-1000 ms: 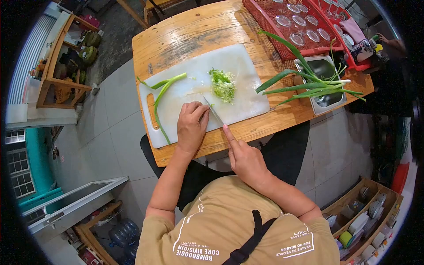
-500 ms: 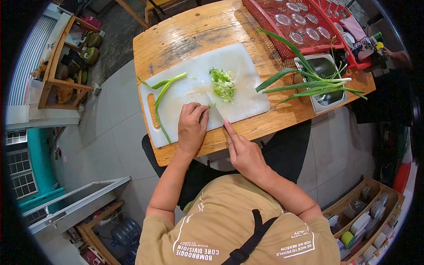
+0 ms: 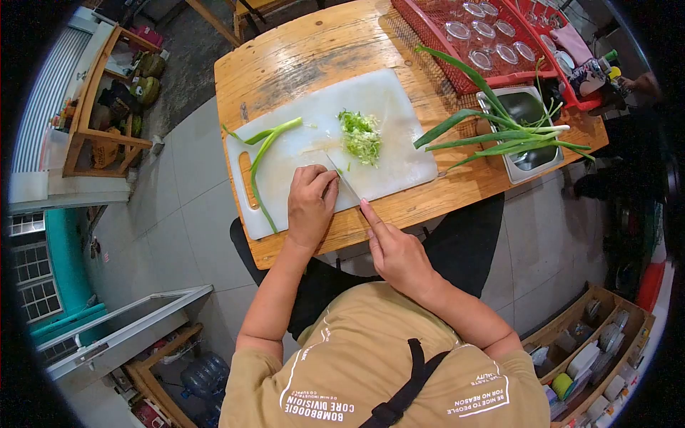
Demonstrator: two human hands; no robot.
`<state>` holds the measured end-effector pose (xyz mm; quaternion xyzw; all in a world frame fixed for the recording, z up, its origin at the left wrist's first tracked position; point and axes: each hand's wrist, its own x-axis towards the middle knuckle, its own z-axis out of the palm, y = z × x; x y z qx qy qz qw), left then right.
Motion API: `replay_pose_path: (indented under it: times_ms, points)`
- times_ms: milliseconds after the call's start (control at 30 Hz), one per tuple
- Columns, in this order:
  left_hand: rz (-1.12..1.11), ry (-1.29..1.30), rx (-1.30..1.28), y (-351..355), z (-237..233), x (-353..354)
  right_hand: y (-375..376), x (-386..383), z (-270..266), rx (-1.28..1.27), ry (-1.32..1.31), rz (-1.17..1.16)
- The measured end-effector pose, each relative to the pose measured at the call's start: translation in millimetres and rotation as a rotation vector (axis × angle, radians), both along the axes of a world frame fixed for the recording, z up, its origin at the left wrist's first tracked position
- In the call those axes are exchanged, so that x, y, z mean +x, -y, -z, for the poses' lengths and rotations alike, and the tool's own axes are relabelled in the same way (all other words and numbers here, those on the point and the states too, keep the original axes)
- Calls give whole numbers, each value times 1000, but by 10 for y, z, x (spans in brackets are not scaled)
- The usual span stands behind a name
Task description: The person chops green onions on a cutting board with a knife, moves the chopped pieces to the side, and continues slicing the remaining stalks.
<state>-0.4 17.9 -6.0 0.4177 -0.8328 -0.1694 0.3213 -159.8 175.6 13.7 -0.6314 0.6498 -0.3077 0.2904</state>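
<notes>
My right hand (image 3: 399,257) grips a knife (image 3: 344,181), its thin blade angled across the front of the white cutting board (image 3: 389,171). Close beside the blade, my left hand (image 3: 312,203) has its fingers curled and pressed on a green onion, mostly hidden, with a small green end showing at the fingertips. A pile of chopped green onion (image 3: 360,137) lies on the board beyond the blade. Left of my left hand, a long green onion stalk (image 3: 265,158) rests across the board and its handle slot.
On the wooden table (image 3: 300,64), whole green onions (image 3: 510,135) lie over a steel container (image 3: 531,165) at the right. Behind it stands a red crate (image 3: 435,53) with several upturned glasses. At the far right a person's hand (image 3: 642,83) is near another red basket.
The knife blade has shifted slightly left, closer to my left fingertips, and a small green bit lies on its right. The person at the far right has moved a little.
</notes>
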Motion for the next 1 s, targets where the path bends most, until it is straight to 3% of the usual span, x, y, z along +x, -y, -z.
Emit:
replay_pose_path:
  times_ms: [500, 600, 767, 1000]
  points:
    - [-13, -40, 29, -2, 4, -1, 17, 95, 39, 111, -98, -5]
    - [-14, -44, 45, -18, 0, -10, 80, 110, 73, 42, -157, 1]
    - [-26, -62, 30, -18, 7, 18, -10, 68, -31, 140, -305, -63]
    - [-32, -69, 3, -12, 29, 22, 46, 102, 47, 51, -311, -42]
